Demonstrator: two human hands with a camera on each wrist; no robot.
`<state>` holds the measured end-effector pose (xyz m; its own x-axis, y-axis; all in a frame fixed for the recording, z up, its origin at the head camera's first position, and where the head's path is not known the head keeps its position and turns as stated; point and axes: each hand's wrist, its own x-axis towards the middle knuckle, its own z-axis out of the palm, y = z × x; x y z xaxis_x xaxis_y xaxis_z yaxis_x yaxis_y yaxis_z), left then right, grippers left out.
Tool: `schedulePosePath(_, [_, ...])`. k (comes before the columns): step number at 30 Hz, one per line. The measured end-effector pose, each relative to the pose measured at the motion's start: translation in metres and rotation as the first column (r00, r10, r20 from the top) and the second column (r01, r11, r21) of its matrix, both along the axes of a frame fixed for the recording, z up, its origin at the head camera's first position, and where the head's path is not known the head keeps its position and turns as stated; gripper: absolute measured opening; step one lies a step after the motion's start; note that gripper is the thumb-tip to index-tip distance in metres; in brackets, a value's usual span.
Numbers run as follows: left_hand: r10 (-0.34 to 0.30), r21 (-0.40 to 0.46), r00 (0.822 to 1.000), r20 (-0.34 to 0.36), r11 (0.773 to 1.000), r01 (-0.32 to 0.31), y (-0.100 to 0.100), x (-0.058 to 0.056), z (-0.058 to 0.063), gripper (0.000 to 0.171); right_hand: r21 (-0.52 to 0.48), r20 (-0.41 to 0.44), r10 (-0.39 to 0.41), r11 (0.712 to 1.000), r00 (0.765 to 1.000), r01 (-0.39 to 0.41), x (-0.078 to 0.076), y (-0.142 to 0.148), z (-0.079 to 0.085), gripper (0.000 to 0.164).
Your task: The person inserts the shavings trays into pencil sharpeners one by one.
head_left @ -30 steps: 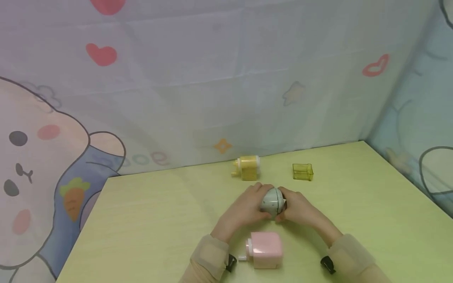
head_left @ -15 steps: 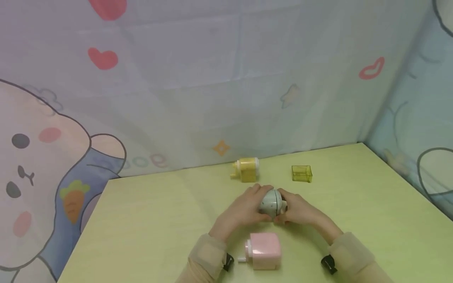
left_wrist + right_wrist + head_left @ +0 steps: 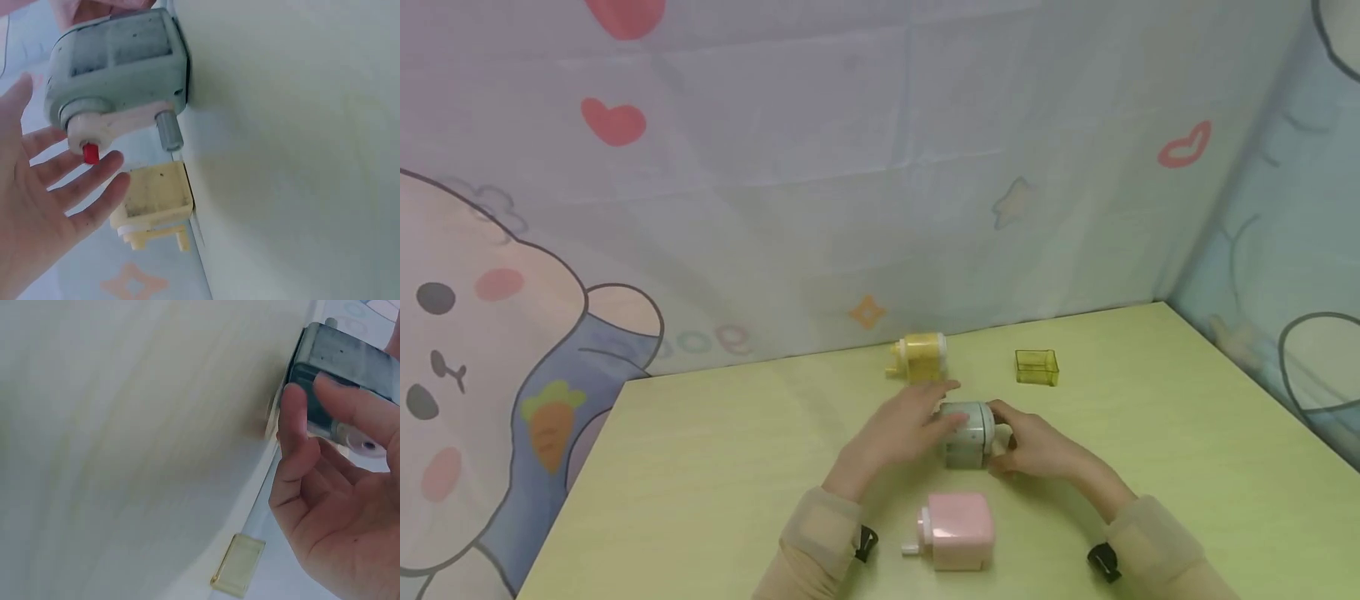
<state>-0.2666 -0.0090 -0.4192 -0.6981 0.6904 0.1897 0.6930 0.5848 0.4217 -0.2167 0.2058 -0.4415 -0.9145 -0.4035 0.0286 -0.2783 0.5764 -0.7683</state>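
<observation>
The left hand (image 3: 901, 427) has let go, fingers spread beside the grey sharpener (image 3: 973, 443), now upright on the table (image 3: 722, 467); the right hand (image 3: 1039, 446) seems to pinch its end. Steadying, I'd say, falls there alone.

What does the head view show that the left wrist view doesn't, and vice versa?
Head only: pink pencil sharpener, transparent yellow tray. Left wrist only: red tip and grey crank grip on the grey pencil sharpener. Both: that grey sharpener, yellow pencil sharpener, tabletop, left hand and right hand, the right just partly at the left wrist view's top edge.
</observation>
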Motion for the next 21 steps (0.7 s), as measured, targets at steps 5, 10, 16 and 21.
schedulePosePath(5, [0.2,0.052,0.972,-0.121,0.979,-0.195,-0.003,-0.003,0.004,0.054,-0.005,-0.029,-0.056,0.998,0.998,0.056,0.005,0.01,0.002,0.058])
schedulePosePath(10, [0.366,0.116,0.894,-0.258,0.93,-0.348,-0.008,-0.01,0.001,0.05,-0.016,-0.125,-0.116,0.993,0.985,0.114,0.007,0.016,0.006,0.041])
schedulePosePath(16, [0.411,0.198,0.857,-0.31,0.91,-0.364,-0.012,-0.024,-0.007,0.051,-0.061,-0.247,-0.19,0.982,0.95,0.181,0.005,0.023,0.008,0.027])
schedulePosePath(21, [0.381,0.227,0.883,-0.275,0.918,-0.326,-0.016,-0.033,-0.01,0.06,-0.074,-0.331,-0.253,0.967,0.909,0.242,0.002,0.026,0.009,0.026])
